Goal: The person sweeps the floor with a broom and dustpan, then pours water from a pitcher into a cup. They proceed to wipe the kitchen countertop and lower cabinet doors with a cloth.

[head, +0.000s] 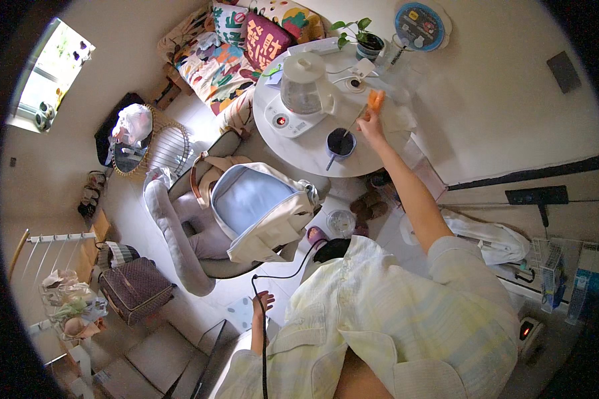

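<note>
On the round white table (299, 162), my right hand (372, 125) grips a thin stick-like handle that slants down into a small mug (340, 143) of dark contents. An orange item (377, 99) shows just beyond my fingers; whether I hold it too I cannot tell. Left of the mug, a glass electric kettle (302, 92) with a white lid rests on its white base (290, 121), which shows a red light. My left hand (263, 301) hangs low beside my body, fingers apart, holding nothing.
A chair with a grey cushion (172, 239) bears an unzipped cream backpack (267, 209). A potted plant (369, 47) and a power socket (364, 68) are at the table's far side. A lidded clear container (341, 223) stands on the floor near slippers (369, 205). A black cable (264, 329) runs past my left arm.
</note>
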The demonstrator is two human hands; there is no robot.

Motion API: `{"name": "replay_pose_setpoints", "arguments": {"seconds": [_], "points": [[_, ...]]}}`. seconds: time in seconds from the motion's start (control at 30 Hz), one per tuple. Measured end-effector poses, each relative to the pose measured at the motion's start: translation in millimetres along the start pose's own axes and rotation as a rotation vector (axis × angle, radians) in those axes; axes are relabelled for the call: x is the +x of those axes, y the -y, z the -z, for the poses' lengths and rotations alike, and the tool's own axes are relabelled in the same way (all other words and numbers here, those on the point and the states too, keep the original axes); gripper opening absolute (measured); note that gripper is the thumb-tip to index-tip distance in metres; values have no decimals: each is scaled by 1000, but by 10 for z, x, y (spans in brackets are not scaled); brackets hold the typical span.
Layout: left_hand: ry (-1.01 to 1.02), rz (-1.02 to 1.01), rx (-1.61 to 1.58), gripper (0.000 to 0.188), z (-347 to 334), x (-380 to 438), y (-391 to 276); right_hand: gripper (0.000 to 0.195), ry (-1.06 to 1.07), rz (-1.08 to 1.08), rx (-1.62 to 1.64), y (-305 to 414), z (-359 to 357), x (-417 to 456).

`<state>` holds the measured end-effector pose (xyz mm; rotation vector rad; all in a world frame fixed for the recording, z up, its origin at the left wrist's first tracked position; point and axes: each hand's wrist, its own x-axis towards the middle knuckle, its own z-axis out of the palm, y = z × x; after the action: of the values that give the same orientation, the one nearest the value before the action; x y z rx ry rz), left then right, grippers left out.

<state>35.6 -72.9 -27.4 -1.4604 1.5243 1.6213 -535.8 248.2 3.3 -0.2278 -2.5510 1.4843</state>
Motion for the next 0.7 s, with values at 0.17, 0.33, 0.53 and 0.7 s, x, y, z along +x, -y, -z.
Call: {"name": "replay_pose_setpoints", "arguments": {"seconds": [0.17,0.33,0.53,0.7], "points": [[6,-15,-136,41,95,32,151,59,-231,397,-51,785,43,-105],[-5,35,-81,40,68,36,211,58,113,374,-23,1216,-263,94],[-30,-12,-238,36,116,28,414,37,3,36,-19,1352,-579,143],[-54,30,-249,32,98,0,599,30,-25,49,97,1052,-672,296]]}}
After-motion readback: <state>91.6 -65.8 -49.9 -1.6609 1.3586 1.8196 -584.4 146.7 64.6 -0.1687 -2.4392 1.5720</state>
